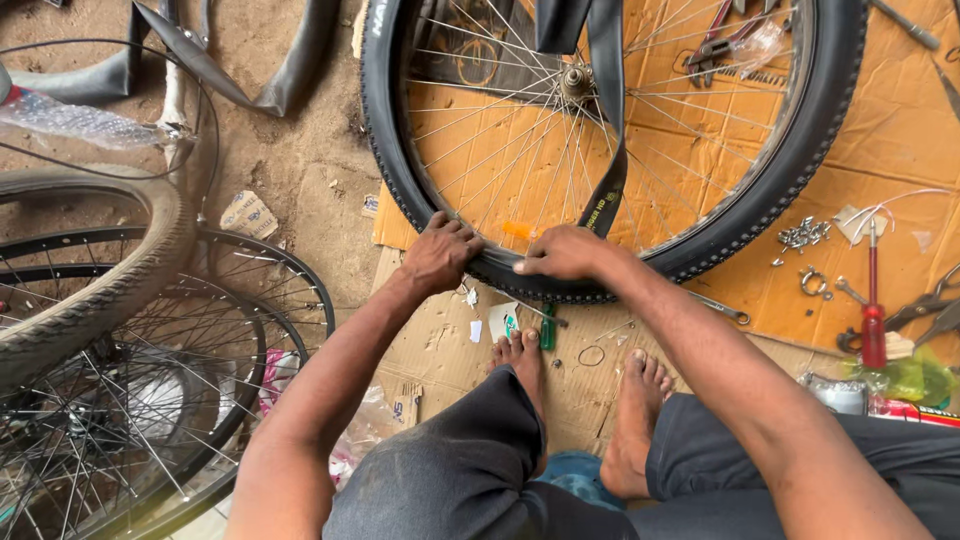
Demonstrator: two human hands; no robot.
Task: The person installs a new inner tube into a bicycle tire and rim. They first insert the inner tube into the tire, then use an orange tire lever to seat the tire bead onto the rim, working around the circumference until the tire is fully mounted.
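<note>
A spoked bicycle wheel with a knobby black tyre (800,140) lies flat on orange cardboard (900,130). My left hand (440,255) grips the near edge of the tyre and rim, fingers curled over it. My right hand (565,252) presses on the tyre just to the right, beside a small orange tool (518,230) at the rim. A black inner tube (607,120) drapes over the hub (577,80) and down across the spokes to the rim. My bare feet (630,420) rest on brown cardboard below the wheel.
Other wheels and tyres (100,300) are stacked at the left on dirt ground. A red-handled screwdriver (873,320), pliers (925,310), loose nuts (803,235) and a wrench (720,307) lie at the right. A green-handled tool (548,328) sits near my toes.
</note>
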